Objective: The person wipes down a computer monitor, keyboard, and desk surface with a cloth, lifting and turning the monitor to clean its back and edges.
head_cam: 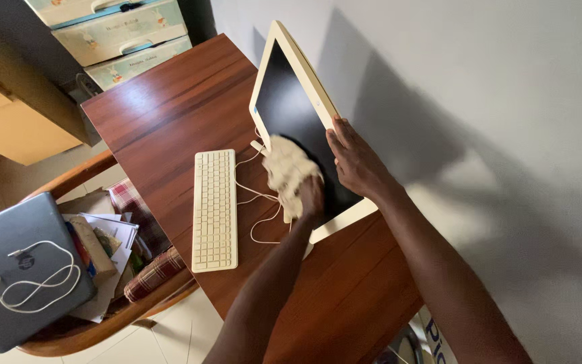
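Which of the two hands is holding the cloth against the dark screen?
The left hand presses the crumpled beige cloth on the white-framed monitor; the right hand only steadies the monitor's top edge.

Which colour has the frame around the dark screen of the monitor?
The monitor frame is cream white, as the head view shows.
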